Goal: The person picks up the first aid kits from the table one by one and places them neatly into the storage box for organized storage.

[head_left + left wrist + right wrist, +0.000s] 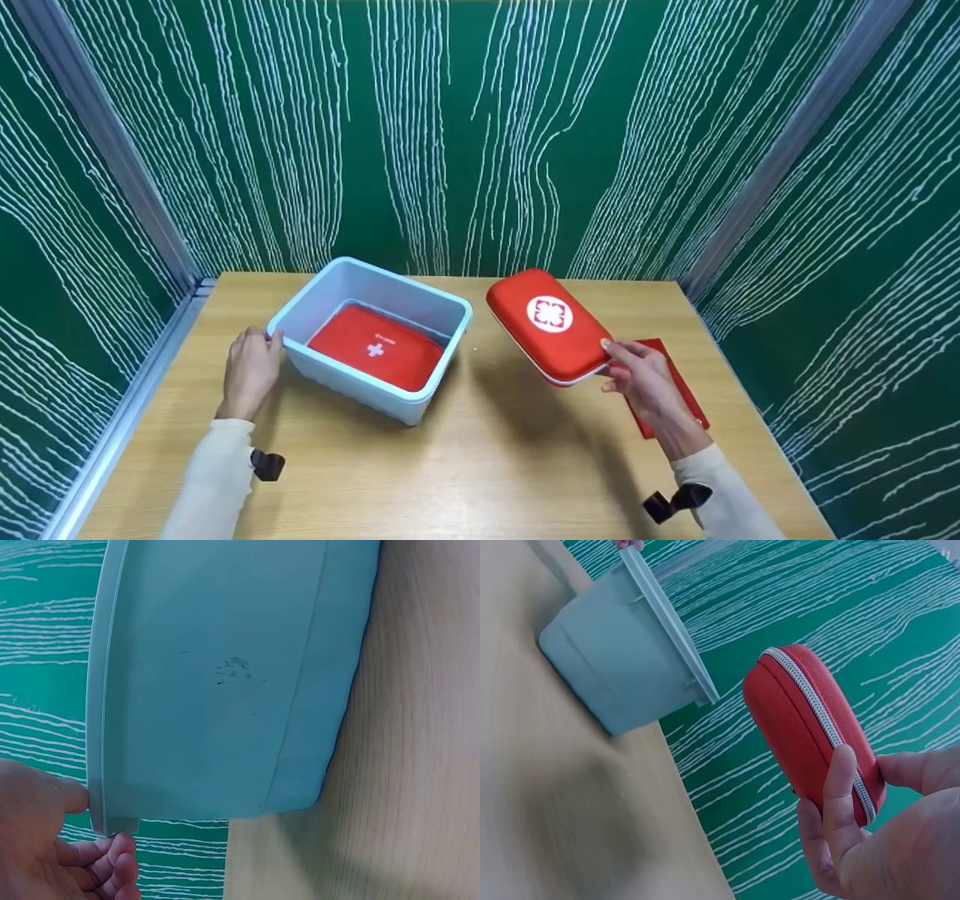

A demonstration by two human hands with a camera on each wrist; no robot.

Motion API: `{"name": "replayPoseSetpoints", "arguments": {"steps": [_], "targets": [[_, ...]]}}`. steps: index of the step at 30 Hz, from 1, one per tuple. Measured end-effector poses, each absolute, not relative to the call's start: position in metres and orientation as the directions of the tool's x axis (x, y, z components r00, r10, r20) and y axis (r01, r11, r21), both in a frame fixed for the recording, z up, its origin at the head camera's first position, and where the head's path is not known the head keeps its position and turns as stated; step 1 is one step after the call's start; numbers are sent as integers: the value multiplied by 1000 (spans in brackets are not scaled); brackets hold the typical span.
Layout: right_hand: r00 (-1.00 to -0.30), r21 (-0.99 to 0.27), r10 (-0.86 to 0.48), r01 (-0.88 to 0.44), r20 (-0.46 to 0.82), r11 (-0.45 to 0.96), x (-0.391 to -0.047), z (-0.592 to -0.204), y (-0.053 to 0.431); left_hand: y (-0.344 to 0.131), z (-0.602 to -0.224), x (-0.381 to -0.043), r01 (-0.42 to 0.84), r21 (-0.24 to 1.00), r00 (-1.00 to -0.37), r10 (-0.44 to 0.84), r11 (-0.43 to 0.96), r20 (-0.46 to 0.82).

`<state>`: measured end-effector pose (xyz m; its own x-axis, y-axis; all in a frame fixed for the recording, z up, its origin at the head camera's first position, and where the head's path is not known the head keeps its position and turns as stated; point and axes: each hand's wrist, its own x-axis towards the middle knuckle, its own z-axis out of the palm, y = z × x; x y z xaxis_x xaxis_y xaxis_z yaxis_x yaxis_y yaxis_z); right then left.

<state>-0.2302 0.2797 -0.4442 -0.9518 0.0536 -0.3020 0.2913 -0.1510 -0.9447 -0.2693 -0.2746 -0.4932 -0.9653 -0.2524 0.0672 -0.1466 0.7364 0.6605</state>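
My right hand [646, 379] pinches a red zippered first-aid case [521, 319] by its near right corner, holding it above the table. A white round emblem marks its top, and a pale zipper [810, 694] runs round its side in the right wrist view. On the left, my left hand [251, 367] grips the rim of a light blue plastic bin [352, 382], thumb on one side and fingers curled under the edge in the left wrist view. Inside the bin lies a flat red pouch [390, 343] with a white cross.
A flat red item [679, 390] lies on the wooden table [465, 480] beneath and beside my right hand, which partly hides it. Green panels with white wavy lines [510, 150] enclose the table at the back and sides, joined by grey metal posts [780, 150].
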Motion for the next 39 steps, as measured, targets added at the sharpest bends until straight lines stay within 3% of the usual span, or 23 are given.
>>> {"name": "replayPoseSetpoints", "arguments": {"steps": [7,14,27,39], "targets": [[-954,-945,20,292,-298,-145,-240,-439,262,-273,-493,-269,-160,673,-965,-257,722,46],[-964,-950,4,263,-267,-167,-251,-435,241,-274,-496,-269,-80,636,-954,-244,768,175],[-962,-949,-85,272,-261,-162,-270,-431,199,-275,-495,-270,-128,654,-961,-255,746,103],[-964,-959,-141,244,-225,-141,-285,-431,161,-274,-495,-270,-114,657,-957,-261,746,130]]}}
